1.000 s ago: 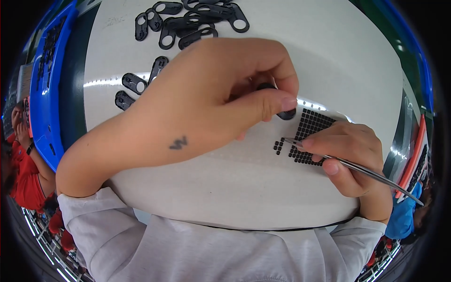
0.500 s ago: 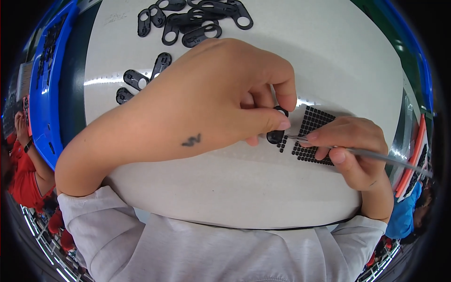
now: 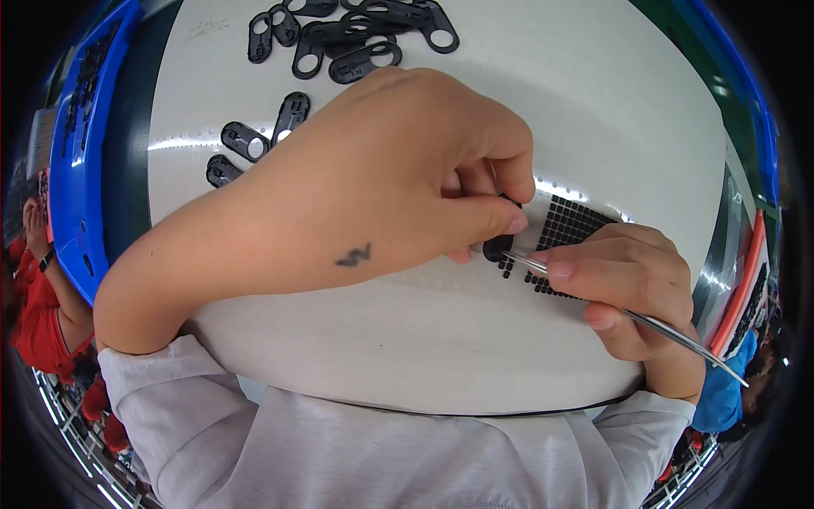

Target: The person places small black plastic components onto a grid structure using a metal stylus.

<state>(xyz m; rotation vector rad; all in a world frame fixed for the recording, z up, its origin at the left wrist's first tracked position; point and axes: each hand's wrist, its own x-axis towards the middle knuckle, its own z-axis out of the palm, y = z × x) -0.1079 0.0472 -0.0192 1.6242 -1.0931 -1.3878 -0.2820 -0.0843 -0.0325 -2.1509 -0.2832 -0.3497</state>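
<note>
My left hand [image 3: 449, 161] reaches across the table and pinches a small black plastic part [image 3: 497, 248] between thumb and fingers. Most of that part is hidden behind the hand; its lower rounded end shows. My right hand [image 3: 632, 284] is closed round slim metal tweezers [image 3: 678, 334], whose tip touches or nearly touches the lower end of the part. Under and beside my right hand lies a sheet of tiny black square pads [image 3: 577, 222], partly covered by the fingers. A few loose pads [image 3: 506, 273] sit just below the held part.
Several black plastic parts with round holes [image 3: 365, 66] are heaped at the far side of the white table [image 3: 381, 356]. A few more [image 3: 246, 141] lie beyond my left forearm. A blue tray [image 3: 80, 170] stands at left, near a person in red [image 3: 52, 314]; an orange-red tray edge [image 3: 739, 280] is at right.
The tweezers' tip has moved left from the pads onto or close to the held part. Their rear end has swung downward, and my right hand has shifted slightly. My left hand keeps its pinch.
</note>
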